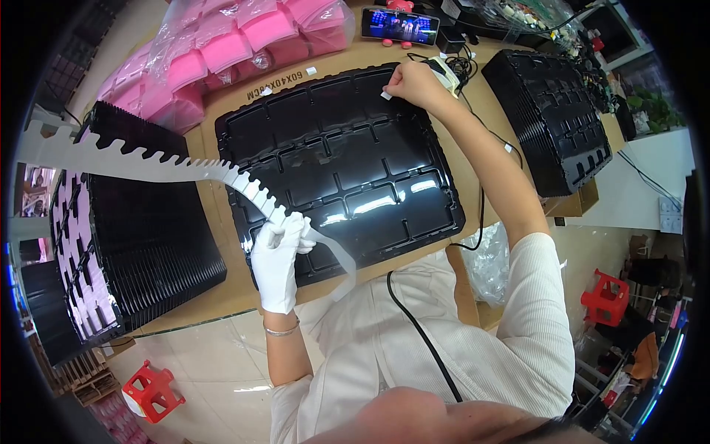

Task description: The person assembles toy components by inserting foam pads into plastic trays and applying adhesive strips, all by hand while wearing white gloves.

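My left hand [277, 263], in a white glove, is closed round a long pale strip [133, 161] with tab-like teeth along one edge. The strip runs off to the far left, and its loose tail hangs past my fingers over the near edge of a black plastic tray [307, 164]. This tray has moulded compartments and lies on the cardboard-covered table in front of me. At its far right corner my bare right hand [416, 83] pinches a small white tab [386, 95], held close to the tray's surface; whether it touches, I cannot tell.
Tall stacks of black trays stand at the left [159, 229] and at the right [551, 118]. Pink blocks in clear plastic [229, 52] lie at the back left. A propped phone [399, 27] and coiled black cables [462, 68] are behind the tray. Red stools [153, 392] stand on the floor.
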### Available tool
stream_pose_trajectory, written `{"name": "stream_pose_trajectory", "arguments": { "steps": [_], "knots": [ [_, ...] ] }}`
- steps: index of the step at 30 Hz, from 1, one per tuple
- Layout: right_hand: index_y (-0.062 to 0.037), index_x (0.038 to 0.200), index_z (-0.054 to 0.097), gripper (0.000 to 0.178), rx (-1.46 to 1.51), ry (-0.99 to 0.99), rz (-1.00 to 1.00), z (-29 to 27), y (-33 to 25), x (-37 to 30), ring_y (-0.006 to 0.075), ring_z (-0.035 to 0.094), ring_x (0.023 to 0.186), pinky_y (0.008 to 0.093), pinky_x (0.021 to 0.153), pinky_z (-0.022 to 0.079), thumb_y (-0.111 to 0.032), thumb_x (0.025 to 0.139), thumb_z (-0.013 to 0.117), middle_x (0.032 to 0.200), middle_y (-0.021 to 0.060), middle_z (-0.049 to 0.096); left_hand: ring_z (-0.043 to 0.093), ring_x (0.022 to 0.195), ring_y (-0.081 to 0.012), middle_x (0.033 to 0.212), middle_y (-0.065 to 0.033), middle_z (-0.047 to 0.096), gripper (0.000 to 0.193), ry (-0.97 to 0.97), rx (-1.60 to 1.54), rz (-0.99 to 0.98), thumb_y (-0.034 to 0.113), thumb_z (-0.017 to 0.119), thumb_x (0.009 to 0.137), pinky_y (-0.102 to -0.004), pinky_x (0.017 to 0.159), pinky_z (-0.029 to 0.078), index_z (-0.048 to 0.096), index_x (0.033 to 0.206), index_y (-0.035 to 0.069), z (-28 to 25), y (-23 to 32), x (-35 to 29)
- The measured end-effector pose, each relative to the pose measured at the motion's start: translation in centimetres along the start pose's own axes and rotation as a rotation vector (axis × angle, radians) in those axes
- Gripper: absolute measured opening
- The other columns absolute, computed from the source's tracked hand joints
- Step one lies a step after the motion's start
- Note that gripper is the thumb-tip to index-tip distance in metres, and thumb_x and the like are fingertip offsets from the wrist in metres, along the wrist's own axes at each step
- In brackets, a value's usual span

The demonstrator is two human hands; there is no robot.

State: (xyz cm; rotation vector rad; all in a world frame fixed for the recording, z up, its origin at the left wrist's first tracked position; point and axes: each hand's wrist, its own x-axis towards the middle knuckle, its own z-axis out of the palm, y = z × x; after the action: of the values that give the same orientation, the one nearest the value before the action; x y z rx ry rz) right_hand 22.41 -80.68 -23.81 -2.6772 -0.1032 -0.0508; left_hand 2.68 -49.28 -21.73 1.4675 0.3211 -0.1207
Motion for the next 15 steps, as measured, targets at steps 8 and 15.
{"name": "stream_pose_trajectory", "arguments": {
  "steps": [8, 15],
  "knots": [
    [-0.0011, 0.076, 0.07, 0.014, 0.05, 0.037, -0.004, 0.2, 0.5, -0.5, 0.0229, 0.067, 0.071, 0.032, 0.068, 0.052, -0.014, 0.071, 0.073, 0.073, 0.0131, 0.069, 0.062, 0.067, -0.0089, 0.082, -0.0059, 0.066, 0.011, 0.012, -0.013, 0.001, 0.011, 0.063, 0.091, -0.0206, 0.06, 0.05, 0.064, 0.095, 0.001, 0.0, -0.3, 0.1],
    [-0.0029, 0.084, 0.064, 0.013, 0.577, -0.157, -0.053, -0.7, -0.5, -4.5, 0.0093, 0.058, 0.07, 0.0234, 0.066, 0.047, -0.015, 0.081, 0.068, 0.083, 0.0059, 0.067, 0.06, 0.065, -0.0078, 0.083, -0.0063, 0.067, 0.011, 0.026, -0.004, 0.016, 0.011, 0.063, 0.091, -0.0199, 0.058, 0.049, 0.065, 0.096, 0.001, -0.6, -0.2, -0.2]
  ]
}}
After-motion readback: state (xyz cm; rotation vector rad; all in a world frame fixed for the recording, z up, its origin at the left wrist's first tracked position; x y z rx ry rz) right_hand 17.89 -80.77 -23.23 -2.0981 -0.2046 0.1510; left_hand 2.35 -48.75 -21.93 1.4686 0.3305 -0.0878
